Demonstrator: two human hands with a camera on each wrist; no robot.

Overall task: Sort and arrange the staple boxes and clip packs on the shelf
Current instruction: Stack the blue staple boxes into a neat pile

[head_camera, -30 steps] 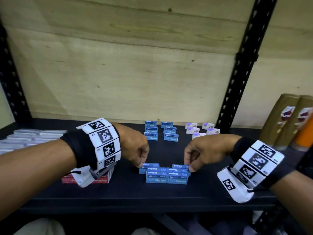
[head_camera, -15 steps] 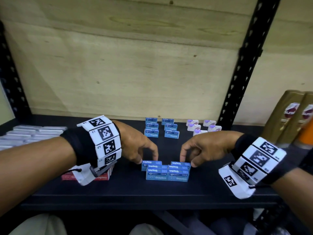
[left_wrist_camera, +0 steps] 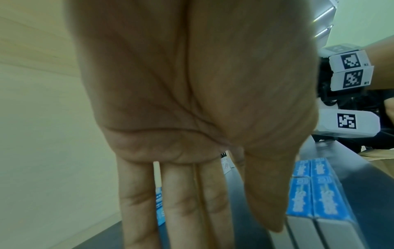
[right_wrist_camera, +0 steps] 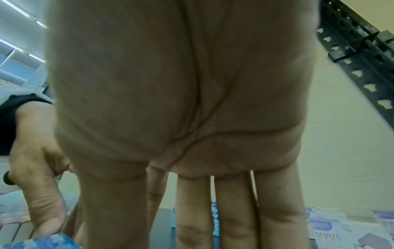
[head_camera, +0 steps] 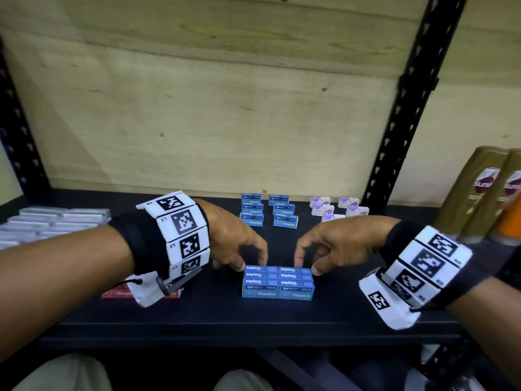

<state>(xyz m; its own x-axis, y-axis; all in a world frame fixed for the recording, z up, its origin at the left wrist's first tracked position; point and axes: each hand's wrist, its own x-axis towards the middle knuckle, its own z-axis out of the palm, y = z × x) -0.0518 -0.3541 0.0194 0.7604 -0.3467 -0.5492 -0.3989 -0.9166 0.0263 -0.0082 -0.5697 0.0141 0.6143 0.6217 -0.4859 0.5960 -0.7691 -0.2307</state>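
Blue staple boxes (head_camera: 277,282) sit squared up at the shelf's (head_camera: 197,320) 6 o'clock. The left hand (head_camera: 235,244) and right hand (head_camera: 331,245) pinch its far corners, fingers curled. Two sorted groups wait at 12; red staple box (head_camera: 117,293) at 9 looks unplaced.

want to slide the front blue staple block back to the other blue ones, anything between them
Nothing visible. The shelf is bare between the front blue staple block and the rear blue boxes. The left hand and right hand sit at its back corners.
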